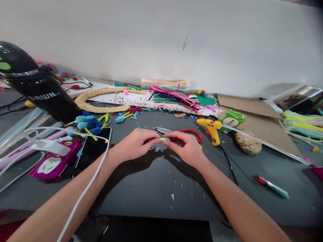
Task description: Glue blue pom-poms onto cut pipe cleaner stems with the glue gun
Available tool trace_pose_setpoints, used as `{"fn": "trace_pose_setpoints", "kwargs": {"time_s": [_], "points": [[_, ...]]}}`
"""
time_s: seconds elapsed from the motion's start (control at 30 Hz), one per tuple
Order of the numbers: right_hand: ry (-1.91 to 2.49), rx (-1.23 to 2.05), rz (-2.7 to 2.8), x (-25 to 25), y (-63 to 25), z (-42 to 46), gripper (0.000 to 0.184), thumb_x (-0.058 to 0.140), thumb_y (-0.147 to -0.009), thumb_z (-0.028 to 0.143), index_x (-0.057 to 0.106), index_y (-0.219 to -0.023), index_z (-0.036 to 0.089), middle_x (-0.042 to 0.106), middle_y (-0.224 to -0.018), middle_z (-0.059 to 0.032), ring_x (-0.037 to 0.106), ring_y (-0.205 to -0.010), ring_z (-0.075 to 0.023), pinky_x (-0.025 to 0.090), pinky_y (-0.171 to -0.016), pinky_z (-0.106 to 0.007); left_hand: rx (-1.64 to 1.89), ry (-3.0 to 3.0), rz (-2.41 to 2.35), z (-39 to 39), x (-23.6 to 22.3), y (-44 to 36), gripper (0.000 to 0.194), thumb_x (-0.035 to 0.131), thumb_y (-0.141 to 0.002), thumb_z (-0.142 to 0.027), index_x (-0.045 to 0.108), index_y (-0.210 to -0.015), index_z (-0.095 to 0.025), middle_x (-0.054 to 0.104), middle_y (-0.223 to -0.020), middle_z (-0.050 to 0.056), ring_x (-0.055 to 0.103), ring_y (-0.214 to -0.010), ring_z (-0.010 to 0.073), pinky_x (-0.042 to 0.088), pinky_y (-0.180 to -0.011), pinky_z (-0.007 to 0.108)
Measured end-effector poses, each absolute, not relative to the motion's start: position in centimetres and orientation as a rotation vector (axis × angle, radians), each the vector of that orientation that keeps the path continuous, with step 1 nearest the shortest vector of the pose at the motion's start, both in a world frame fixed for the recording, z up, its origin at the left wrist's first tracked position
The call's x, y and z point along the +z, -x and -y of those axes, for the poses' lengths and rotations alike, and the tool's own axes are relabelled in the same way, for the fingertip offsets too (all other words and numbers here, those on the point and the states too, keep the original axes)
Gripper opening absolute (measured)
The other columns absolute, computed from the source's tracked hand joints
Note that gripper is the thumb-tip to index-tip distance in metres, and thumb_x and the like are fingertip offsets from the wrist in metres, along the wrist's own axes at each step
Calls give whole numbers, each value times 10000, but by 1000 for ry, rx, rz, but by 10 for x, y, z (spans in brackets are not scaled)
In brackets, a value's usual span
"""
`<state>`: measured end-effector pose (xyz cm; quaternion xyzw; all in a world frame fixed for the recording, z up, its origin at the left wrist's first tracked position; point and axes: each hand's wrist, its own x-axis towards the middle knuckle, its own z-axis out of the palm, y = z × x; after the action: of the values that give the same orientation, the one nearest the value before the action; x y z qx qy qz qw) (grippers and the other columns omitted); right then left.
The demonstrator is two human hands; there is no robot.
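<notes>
**A small yellow-and-blue piece (164, 139) pinched between two hands over a craft-strewn tabletop (151, 195)**

The left hand (135, 144) and right hand (185, 146) meet near the centre, thumbs and forefingers closed on the piece from either side. It is held just above the tabletop, in front of the scissors (195, 134), which lie with their red handles toward the right. The fingers cover much of the piece, so its full form cannot be told.

Work appears to be partway through. At left, a cluster of blue pom-poms (88, 124) on yellow-green stems looks already made up, as does a lighter blue pom-pom (119, 119) lying apart from it. Small blue scraps (157, 149) beside the hands suggest that cutting is done, at least in part. The piece in hand seems unfinished and is not joined to the cluster; how much shaping remains is not shown.

At right, a yellow glue gun (212, 130) rests with a clear stick at its rear, apart from both hands. Beyond it, a bundle of pale and yellow strands (302, 126) appears unused.
</notes>
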<state>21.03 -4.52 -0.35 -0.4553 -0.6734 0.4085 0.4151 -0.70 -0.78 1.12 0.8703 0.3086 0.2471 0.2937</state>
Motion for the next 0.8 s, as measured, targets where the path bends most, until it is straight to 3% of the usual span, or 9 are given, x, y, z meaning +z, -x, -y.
{"fn": "trace_pose_setpoints", "kwargs": {"time_s": [0.07,0.13,0.27,0.37,0.53,0.67,0.73,0.8], "points": [[1157,986,1712,-3,-209,46,189,684,-851,361,727,-967,219,741,-920,-40,688,-809,-175,576,-739,-303,652,-2317,-814,8,11,6,297,468,-976,-354,680,-897,-162,656,-749,19,559,-673,119,388,-647,208],[1140,944,1751,-1,-209,47,232,683,-856,366,712,-1041,229,731,-980,-45,684,-854,-180,574,-771,-309,647,-2322,-816,8,11,7,292,469,-977,-350,680,-898,-162,655,-755,18,555,-676,118,386,-651,211],[1085,714,1923,1,-214,46,502,733,-820,379,598,-1287,256,639,-1229,-81,629,-1067,-221,528,-934,-369,726,-2279,-935,5,14,12,268,492,-970,-355,660,-888,-163,634,-748,4,537,-673,108,383,-654,210],[1101,512,2042,0,-216,46,395,683,-862,390,634,-1227,247,647,-1183,-92,607,-1099,-241,493,-977,-405,898,-2134,-1095,4,17,15,279,478,-974,-388,612,-882,-160,579,-723,-4,498,-649,106,381,-615,205],[1073,410,2222,-4,-209,52,260,612,-909,383,679,-1099,218,682,-1059,-98,625,-1020,-238,508,-909,-387,1035,-1911,-1041,13,14,6,269,462,-972,-416,513,-878,-168,465,-728,-16,421,-632,100,383,-572,193],[1023,446,2304,-9,-202,55,230,585,-919,346,676,-1079,209,686,-1026,-95,633,-976,-227,515,-860,-366,909,-1883,-915,25,12,-5,261,605,-894,-420,547,-924,-167,348,-628,-66,308,-522,68,297,-477,179],[1011,465,2307,-12,-200,55,229,586,-910,325,673,-1082,201,677,-1087,-100,632,-994,-228,514,-860,-361,845,-1902,-891,28,12,-9,273,662,-852,-408,601,-943,-157,371,-593,-71,328,-507,62,295,-474,176],[1000,476,2320,-13,-199,55,209,588,-899,303,676,-1061,205,675,-1121,-93,629,-1014,-231,508,-867,-357,779,-1879,-864,30,12,-11,263,674,-842,-394,654,-922,-144,502,-619,-42,428,-532,71,340,-493,173]]}}
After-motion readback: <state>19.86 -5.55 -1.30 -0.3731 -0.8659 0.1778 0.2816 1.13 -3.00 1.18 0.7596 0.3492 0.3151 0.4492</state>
